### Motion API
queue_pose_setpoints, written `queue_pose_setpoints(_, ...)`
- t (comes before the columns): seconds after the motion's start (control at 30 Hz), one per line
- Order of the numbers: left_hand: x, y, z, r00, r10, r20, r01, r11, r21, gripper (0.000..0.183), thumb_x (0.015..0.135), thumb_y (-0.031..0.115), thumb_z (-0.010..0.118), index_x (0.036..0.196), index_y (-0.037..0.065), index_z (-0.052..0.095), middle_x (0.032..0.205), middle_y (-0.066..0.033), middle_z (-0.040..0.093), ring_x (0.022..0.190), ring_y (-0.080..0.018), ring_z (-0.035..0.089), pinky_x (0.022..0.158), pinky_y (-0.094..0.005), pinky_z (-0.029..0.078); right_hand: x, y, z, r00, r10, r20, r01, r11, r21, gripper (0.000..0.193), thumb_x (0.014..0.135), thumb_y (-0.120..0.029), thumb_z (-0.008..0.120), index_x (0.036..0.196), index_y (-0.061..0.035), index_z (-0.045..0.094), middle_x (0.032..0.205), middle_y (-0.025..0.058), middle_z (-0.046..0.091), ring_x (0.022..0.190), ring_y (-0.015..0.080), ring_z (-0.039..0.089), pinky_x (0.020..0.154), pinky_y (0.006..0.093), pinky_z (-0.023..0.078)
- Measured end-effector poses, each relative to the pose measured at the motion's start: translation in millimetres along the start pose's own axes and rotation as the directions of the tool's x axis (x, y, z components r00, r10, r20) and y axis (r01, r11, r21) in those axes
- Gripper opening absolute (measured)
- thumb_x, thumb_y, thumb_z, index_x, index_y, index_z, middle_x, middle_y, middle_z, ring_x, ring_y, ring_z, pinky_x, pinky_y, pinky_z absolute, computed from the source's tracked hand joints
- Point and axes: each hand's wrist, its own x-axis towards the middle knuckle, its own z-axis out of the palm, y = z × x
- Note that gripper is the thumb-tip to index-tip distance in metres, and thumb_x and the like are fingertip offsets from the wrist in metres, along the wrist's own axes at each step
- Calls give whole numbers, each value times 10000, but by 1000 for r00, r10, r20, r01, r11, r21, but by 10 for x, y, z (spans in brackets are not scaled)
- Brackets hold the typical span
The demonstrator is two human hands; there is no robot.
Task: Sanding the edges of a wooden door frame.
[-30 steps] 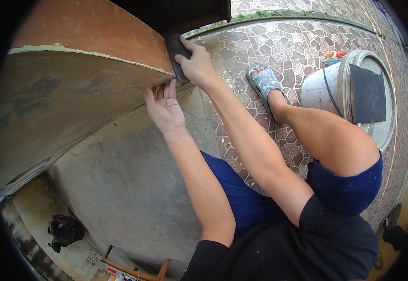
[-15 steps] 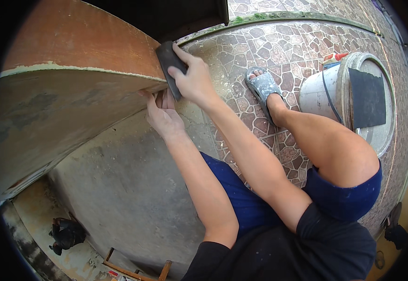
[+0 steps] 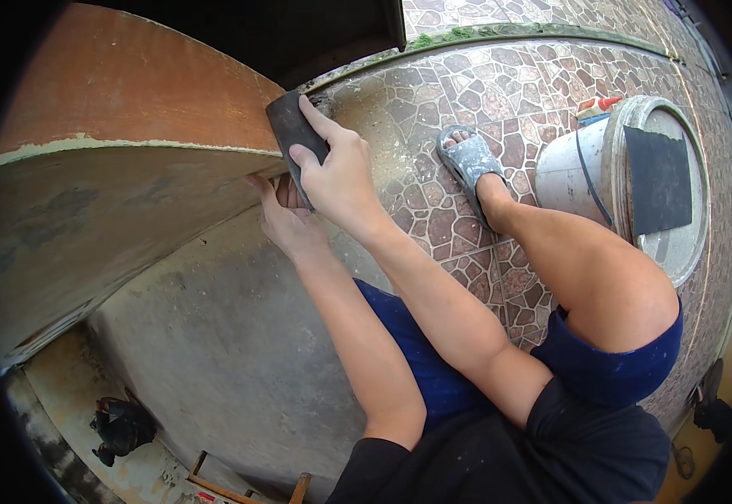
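Note:
My right hand (image 3: 341, 181) is closed round a dark grey sanding block (image 3: 295, 130), index finger stretched along it and thumb on its near face. The block lies flat against the narrow end of a wall (image 3: 143, 88), whose orange-brown painted face meets a bare grey plaster face (image 3: 122, 197) along a rough, pale edge. Just below, my left hand (image 3: 292, 227) reaches up with its palm showing and fingers stretched toward the wall's corner. Its fingertips are at the plaster and beside the block's lower end, partly hidden by it.
To the right, a white lidded bucket (image 3: 567, 172) has a dark sheet of sandpaper (image 3: 658, 181) on its lid. A red-and-white bottle (image 3: 597, 107) is by it. Stone-patterned paving (image 3: 513, 109) lies under my sandalled foot (image 3: 471, 160). A wooden frame (image 3: 223, 490) stands at bottom left.
My right hand and the sanding block have shifted slightly left and down along the wall end. My left hand stays nearly in place below, its fingers now more covered by the block.

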Motion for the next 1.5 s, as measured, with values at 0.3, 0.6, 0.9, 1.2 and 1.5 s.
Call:
queue_pose_setpoints(0.3, 23, -57, -8, 995, 35, -97, -32, 999, 27, 806, 952, 441, 736, 1345, -199, 444, 1273, -279, 577, 1198, -328, 614, 921, -366, 562, 285, -89, -31, 998, 44, 54, -41, 998, -57, 620, 831, -72, 697, 1432, -5, 561, 1130, 323, 700, 1091, 370, 714, 961, 376, 524)
queue_pose_setpoints(0.6, -50, -78, 113, 1000, 15, 11, -14, 998, -56, 800, 942, 444, 741, 1390, -135, 418, 1344, -227, 519, 1233, -336, 568, 1063, -431, 524, 773, -292, 76, 999, -13, -53, 8, 996, -88, 578, 862, -79, 676, 1421, 15, 565, 1137, 331, 695, 1046, 362, 725, 932, 381, 527)
queue_pose_setpoints(0.9, -84, -104, 124, 996, -16, -89, 12, 999, -44, 923, 970, 556, 643, 1441, -176, 336, 1305, -270, 572, 1231, -340, 602, 1067, -401, 532, 772, -502, 148, 997, 41, -61, -41, 999, 5, 600, 836, -63, 687, 1417, 21, 566, 1072, 317, 712, 972, 367, 733, 893, 381, 541)
queue_pose_setpoints(1.2, 138, -173, -195, 969, 76, 236, -52, 993, -108, 879, 983, 578, 609, 1408, -163, 400, 1301, -230, 586, 1230, -292, 604, 1030, -387, 551, 19, -616, 21, 1000, -30, 7, 30, 997, 70, 601, 825, -43, 659, 1414, 29, 567, 1162, 317, 698, 1094, 363, 714, 988, 379, 513)
queue_pose_setpoints(1.5, 14, -142, -68, 997, 78, -23, -78, 997, -28, 867, 982, 549, 641, 1371, -191, 412, 1344, -233, 563, 1218, -286, 615, 945, -350, 555, 201, -552, -8, 997, -72, 34, 71, 997, 32, 599, 825, -41, 660, 1412, 32, 565, 1082, 318, 712, 1040, 383, 726, 932, 387, 531)
